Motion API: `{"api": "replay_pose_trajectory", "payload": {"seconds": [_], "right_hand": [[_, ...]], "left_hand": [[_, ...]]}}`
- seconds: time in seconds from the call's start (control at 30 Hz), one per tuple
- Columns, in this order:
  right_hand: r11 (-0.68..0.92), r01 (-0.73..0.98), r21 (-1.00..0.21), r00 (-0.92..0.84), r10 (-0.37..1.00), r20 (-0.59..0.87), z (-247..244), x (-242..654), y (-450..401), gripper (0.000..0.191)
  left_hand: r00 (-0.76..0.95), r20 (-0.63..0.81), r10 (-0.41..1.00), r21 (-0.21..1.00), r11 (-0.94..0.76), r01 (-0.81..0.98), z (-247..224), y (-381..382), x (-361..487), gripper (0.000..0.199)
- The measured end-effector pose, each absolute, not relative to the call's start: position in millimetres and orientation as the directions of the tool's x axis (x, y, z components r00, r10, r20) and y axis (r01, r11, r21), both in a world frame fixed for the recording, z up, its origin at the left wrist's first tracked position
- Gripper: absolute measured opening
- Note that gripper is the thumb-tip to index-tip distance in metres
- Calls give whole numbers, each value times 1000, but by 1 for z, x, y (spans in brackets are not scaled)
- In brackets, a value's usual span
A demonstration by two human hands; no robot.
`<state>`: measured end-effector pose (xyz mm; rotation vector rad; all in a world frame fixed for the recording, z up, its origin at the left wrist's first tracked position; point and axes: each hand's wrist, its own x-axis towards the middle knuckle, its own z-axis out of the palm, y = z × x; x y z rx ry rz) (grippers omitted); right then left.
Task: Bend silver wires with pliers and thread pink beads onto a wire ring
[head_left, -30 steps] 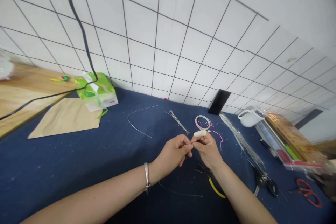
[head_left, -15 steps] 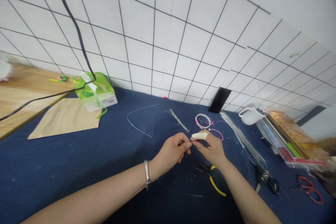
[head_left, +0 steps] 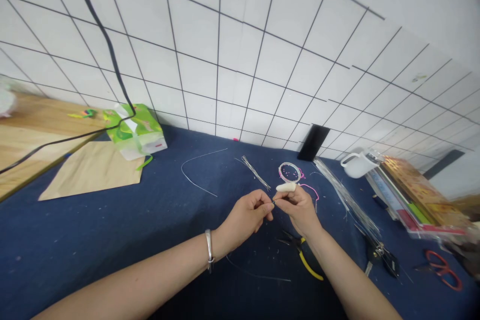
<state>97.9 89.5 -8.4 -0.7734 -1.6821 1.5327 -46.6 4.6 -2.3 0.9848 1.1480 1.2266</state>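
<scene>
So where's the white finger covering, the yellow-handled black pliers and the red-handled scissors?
White finger covering (head_left: 286, 187): head view, on its middle.
Yellow-handled black pliers (head_left: 307, 266): head view, on the yellow handle.
Red-handled scissors (head_left: 441, 271): head view, where the red loops meet.

Lettering — none legible; numbers (likewise) none

Left hand (head_left: 250, 216) and right hand (head_left: 299, 209) nearly meet, fingertips pinching a tiny piece (head_left: 273, 202), identity unclear. Yellow-handled pliers (head_left: 310, 267) lie beside the right forearm; beyond, on blue cloth (head_left: 150, 225), a wire bundle (head_left: 255, 173).
</scene>
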Motion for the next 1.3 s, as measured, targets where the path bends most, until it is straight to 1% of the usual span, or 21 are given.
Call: {"api": "replay_pose_trajectory", "payload": {"seconds": [0.1, 0.3, 0.5, 0.67, 1.07, 1.17, 1.3], "right_hand": [[13, -100, -995, -562, 824, 67, -9, 95, 88, 28], [-90, -150, -985, -570, 822, 12, -10, 92, 86, 27], [-288, -245, -926, -611, 787, -84, -18, 88, 84, 26], [-347, -273, -897, -635, 766, -103, -22, 87, 85, 27], [-302, -281, -911, -625, 778, -66, -24, 88, 85, 26], [-224, -233, -946, -616, 787, -34, -22, 90, 87, 25], [-16, -78, -997, -620, 784, 36, -17, 95, 91, 24]], "left_hand": [[-21, -118, 993, 977, 113, -180, -1, 4, -47, 16], [-29, -106, 994, 981, 100, -165, -3, 5, -47, 16], [-50, -120, 992, 982, 111, -150, -6, 5, -47, 18], [-42, -134, 990, 980, 126, -153, -6, 5, -47, 17], [-47, -130, 990, 985, 124, -122, -9, 7, -48, 16], [-42, -123, 991, 990, 120, -80, -10, 7, -50, 16], [-35, -125, 992, 992, 125, -2, -11, 8, -52, 17]]}}
